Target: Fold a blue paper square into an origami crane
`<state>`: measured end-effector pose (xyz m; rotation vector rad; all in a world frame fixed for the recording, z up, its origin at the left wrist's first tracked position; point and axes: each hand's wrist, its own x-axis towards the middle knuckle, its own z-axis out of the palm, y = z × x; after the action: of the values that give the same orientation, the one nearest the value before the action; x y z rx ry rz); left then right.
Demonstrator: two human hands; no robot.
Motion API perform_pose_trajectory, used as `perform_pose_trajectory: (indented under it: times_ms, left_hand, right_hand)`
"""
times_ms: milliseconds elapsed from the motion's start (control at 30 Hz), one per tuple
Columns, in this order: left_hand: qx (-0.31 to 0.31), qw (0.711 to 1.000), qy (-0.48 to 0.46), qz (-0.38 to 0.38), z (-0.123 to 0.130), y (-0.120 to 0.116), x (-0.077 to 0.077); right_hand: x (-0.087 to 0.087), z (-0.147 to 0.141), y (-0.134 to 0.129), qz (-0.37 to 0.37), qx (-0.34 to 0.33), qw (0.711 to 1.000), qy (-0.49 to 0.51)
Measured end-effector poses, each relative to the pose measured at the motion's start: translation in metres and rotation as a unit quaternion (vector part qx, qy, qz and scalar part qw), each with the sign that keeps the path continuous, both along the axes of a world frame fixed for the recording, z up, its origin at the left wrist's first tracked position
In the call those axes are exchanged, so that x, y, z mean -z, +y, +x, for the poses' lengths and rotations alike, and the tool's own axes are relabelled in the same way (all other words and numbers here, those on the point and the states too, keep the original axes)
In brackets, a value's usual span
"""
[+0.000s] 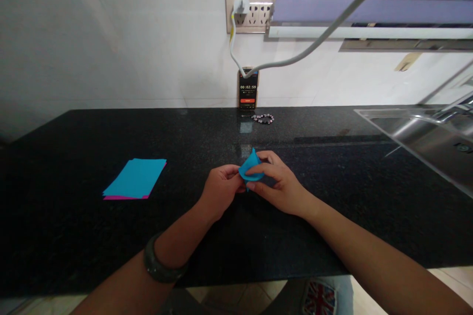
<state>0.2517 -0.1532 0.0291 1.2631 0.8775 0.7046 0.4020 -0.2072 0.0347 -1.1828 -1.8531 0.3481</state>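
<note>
Between my two hands, a small folded piece of blue paper (250, 166) is held just above the dark countertop. My left hand (222, 186) pinches its left lower edge with thumb and fingers. From the other side, my right hand (278, 180) has its thumb at the bottom of the paper and its fingers over the front and behind the right side. The paper is bent, with a pointed tip at the top; its inner folds are partly hidden by my fingers. Off to the left lies a stack of blue and magenta paper sheets (136, 178).
A phone (248, 91) showing a timer leans on the wall, with a beaded bracelet (263, 119) before it. A grey cable (295, 60) hangs across the view near a wall socket (250, 14). A metal sink (424, 133) is set in the black countertop (74, 236) at right.
</note>
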Motion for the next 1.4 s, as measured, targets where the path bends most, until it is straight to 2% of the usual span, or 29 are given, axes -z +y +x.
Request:
perform_pose_trajectory:
  times_ms: [200, 333, 467, 567, 700, 800, 900, 1000, 1067, 1167, 1300, 1400]
  left_hand:
    - [0.019, 0.999, -0.035, -0.032, -0.001, 0.001, 0.002]
    - [-0.003, 0.998, -0.048, -0.033, -0.001, 0.002, 0.003]
    - [-0.008, 0.997, -0.066, -0.031, 0.000, 0.001, 0.003]
    - [0.008, 0.997, -0.070, -0.033, 0.000, 0.001, 0.003]
    - [-0.010, 0.997, -0.071, -0.027, 0.000, 0.002, 0.004]
    - [-0.020, 0.997, -0.072, -0.015, 0.000, 0.002, 0.004]
    - [-0.020, 0.999, -0.038, 0.026, 0.001, 0.000, 0.004]
    - [-0.017, 0.997, 0.001, 0.074, 0.001, -0.002, 0.002]
    - [-0.013, 0.995, 0.006, 0.094, 0.001, -0.004, 0.001]
    - [0.001, 0.994, 0.001, 0.107, 0.001, -0.005, 0.002]
    - [0.021, 0.996, 0.002, 0.081, 0.001, -0.004, 0.007]
    - [0.038, 0.998, 0.005, 0.057, 0.000, -0.002, 0.008]
  right_hand:
    - [0.008, 0.003, 0.003, -0.007, 0.029, 0.999, 0.016]
    - [0.011, 0.004, 0.004, 0.044, 0.052, 0.997, 0.022]
    - [0.011, 0.004, 0.004, 0.069, 0.047, 0.996, 0.009]
    - [0.008, 0.003, 0.003, 0.069, 0.052, 0.996, 0.008]
    - [0.002, 0.001, -0.001, 0.060, 0.029, 0.998, -0.001]
    - [-0.002, -0.001, -0.003, 0.037, 0.018, 0.999, 0.002]
    - [0.002, -0.001, -0.001, -0.008, 0.079, 0.995, 0.057]
    - [0.010, -0.002, 0.005, -0.090, 0.132, 0.971, 0.175]
    - [0.013, -0.004, 0.007, -0.152, 0.106, 0.952, 0.243]
    - [0.012, -0.007, 0.008, -0.228, 0.050, 0.935, 0.266]
    - [0.009, -0.007, 0.005, -0.236, 0.061, 0.939, 0.241]
    - [0.010, -0.006, 0.005, -0.234, 0.077, 0.933, 0.262]
